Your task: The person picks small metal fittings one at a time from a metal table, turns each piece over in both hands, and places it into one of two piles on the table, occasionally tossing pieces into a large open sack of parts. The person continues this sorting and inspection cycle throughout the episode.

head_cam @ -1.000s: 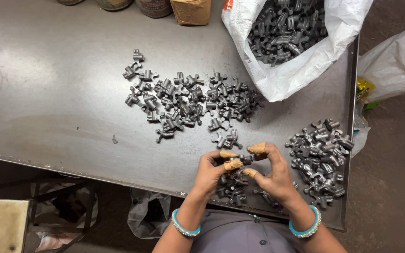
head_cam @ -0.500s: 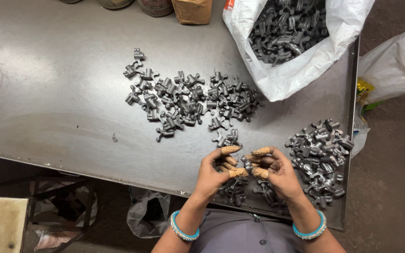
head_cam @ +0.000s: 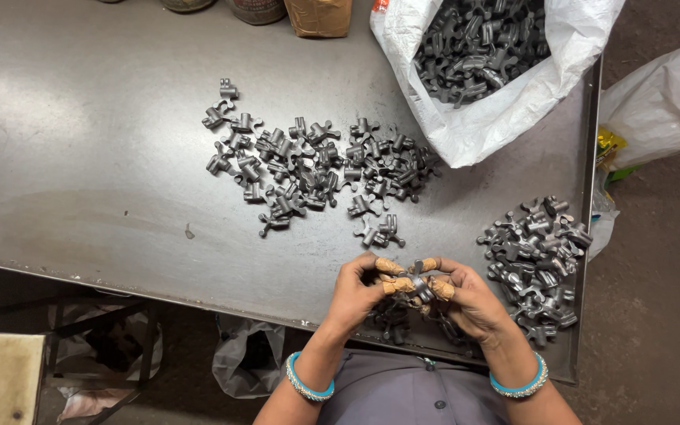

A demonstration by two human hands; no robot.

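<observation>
My left hand [head_cam: 358, 293] and my right hand [head_cam: 470, 297] meet over the near edge of a grey metal table [head_cam: 104, 157]. Tan caps cover several fingertips. Together the fingers grip one small dark metal forged part [head_cam: 421, 289], held just above the table. More such parts lie under my hands [head_cam: 393, 319]. A spread of the same parts [head_cam: 316, 169] covers the table's middle. A second heap [head_cam: 537, 264] sits right of my right hand. Both wrists wear blue bangles.
A white woven sack [head_cam: 505, 102] full of dark parts lies open at the far right. A brown bag [head_cam: 320, 16] and pots stand at the far edge. Another white sack [head_cam: 659, 98] and plastic bags sit off the table's right and underneath.
Both hands have shifted slightly toward me and to the right while turning the part between the fingertips. The piles have not moved.
</observation>
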